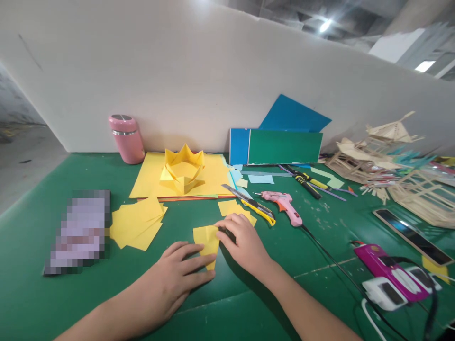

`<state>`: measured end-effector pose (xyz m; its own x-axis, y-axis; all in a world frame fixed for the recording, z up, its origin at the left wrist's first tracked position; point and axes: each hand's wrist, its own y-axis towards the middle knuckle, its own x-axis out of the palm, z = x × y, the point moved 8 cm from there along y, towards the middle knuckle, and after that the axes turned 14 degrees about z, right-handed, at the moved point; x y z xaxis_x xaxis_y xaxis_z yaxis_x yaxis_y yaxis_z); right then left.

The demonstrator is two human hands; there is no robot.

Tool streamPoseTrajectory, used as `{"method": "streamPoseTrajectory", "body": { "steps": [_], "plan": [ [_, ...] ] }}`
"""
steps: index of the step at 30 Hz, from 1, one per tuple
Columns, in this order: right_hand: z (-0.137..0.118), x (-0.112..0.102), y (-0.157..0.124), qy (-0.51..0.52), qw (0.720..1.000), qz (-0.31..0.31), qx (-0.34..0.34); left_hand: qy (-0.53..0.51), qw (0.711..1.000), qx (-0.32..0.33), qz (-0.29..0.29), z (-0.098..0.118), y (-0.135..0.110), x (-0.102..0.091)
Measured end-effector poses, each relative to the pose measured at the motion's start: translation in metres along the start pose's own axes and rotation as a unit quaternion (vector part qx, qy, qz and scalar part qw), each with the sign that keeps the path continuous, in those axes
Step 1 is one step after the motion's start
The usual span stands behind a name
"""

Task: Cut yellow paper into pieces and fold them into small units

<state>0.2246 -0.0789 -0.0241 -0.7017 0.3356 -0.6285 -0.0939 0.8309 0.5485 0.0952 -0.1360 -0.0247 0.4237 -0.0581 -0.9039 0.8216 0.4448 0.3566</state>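
A small piece of yellow paper, folded to a taper toward me, lies on the green table. Spread across its left and lower part are the fingers of my left hand, pressing it flat. My right hand pinches its upper right edge between thumb and forefinger. Loose yellow paper squares fan out to the left, and more yellow squares lie just beyond my right hand. Farther back, a pointed ring of folded yellow paper stands on a stack of large yellow sheets.
A yellow utility knife and a pink glue gun with a trailing cord lie right of centre. A pink flask stands at back left. On the right are a phone, a magenta power strip and wooden stick models.
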Motion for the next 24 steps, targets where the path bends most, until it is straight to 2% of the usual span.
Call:
{"method": "streamPoseTrajectory", "body": {
  "steps": [5, 10, 14, 19, 24],
  "plan": [
    [0.01, 0.002, -0.001, 0.052, 0.992, -0.003, 0.112, 0.001, 1.0, -0.013, -0.014, 0.003, 0.001, 0.005],
    [0.009, 0.005, -0.005, 0.045, 0.991, -0.006, 0.126, -0.003, 0.999, -0.035, -0.025, 0.007, 0.007, 0.004],
    [0.003, 0.004, -0.004, 0.036, 0.996, 0.009, 0.086, 0.001, 0.999, -0.045, -0.013, 0.007, 0.008, 0.006],
    [-0.01, 0.002, -0.004, 0.049, 0.999, 0.016, 0.004, 0.024, 0.996, -0.075, 0.033, 0.0, 0.003, 0.008],
    [-0.02, 0.003, -0.006, 0.054, 0.995, -0.004, -0.082, 0.033, 0.996, -0.083, 0.03, 0.0, 0.002, 0.009]
  ]
}}
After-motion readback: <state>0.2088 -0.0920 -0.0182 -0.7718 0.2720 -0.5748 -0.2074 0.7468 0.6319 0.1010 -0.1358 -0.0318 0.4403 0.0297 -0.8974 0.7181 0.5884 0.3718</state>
